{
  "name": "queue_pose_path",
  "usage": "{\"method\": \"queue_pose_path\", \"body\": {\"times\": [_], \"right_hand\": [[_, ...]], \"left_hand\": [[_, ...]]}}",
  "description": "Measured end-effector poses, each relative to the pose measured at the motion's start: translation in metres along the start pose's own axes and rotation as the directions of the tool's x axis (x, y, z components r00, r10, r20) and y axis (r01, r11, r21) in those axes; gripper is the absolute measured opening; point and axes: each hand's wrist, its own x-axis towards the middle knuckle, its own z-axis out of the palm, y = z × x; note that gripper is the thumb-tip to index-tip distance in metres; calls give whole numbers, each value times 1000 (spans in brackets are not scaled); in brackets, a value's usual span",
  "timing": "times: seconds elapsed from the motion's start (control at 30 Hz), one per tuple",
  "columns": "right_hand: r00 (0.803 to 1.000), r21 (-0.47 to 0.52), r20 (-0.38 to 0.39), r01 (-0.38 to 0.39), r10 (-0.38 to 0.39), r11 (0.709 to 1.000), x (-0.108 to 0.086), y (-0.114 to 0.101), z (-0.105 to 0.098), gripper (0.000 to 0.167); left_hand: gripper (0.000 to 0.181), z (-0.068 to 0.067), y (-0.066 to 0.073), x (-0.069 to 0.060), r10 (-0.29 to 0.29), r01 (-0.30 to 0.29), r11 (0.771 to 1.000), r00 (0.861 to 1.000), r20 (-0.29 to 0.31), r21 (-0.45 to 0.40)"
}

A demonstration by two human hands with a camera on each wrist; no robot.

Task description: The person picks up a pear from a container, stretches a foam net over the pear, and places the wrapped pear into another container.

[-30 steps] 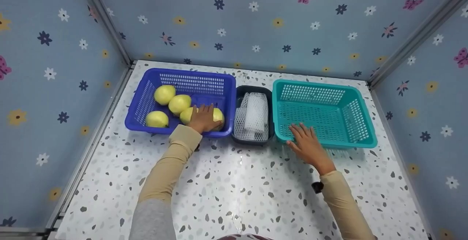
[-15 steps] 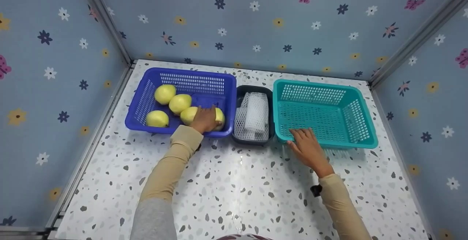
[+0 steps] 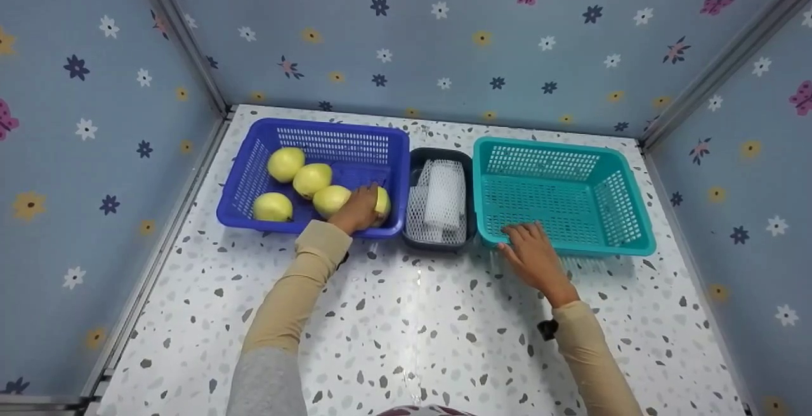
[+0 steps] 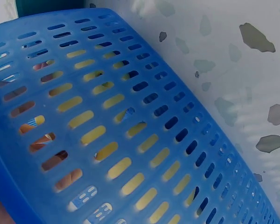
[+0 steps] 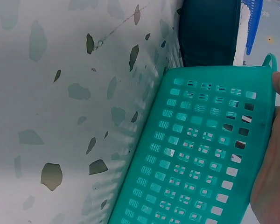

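Half hid, with gripping left hand (image 3: pixel 356 208), one yellow fruit (image 3: pixel 383 201) in the blue basket (image 3: pixel 404 175), beside four others (image 3: pixel 311 180); right of that basket, past intervening dark tray (image 3: pixel 438 247) of white mesh (image 3: pixel 444 197), rested right hand (image 3: pixel 534 259) on teal basket (image 3: pixel 596 252), hold unclear.

Bright, even light on the speckled table (image 3: pixel 444 346)
Faint glare streaks its near middle; slotted light falls along the near side of the teal basket (image 3: pixel 609 252); both wrist views look dimmer.
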Motion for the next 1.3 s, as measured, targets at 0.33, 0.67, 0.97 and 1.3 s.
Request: {"method": "queue_pose_path", "body": {"times": [0.33, 0.67, 0.97, 1.3], "right_hand": [[999, 4, 26, -24, 24, 1000, 1, -1, 0, 45], [999, 11, 32, -41, 40, 999, 2, -1, -1, 41], [997, 29, 51, -54, 53, 998, 2, -1, -2, 42], [994, 88, 89, -74, 66, 993, 2, -2, -7, 40]], "left_hand": [[65, -1, -3, -4, 6, -9, 995, 1000, -28, -103], [65, -5, -1, -9, 30, -48, 988, 992, -123, -145], [66, -8, -1, -15, 88, -141, 975, 954, -285, -170], [64, -14, 7, -26, 158, -257, 951, 883, -441, -173]]}}
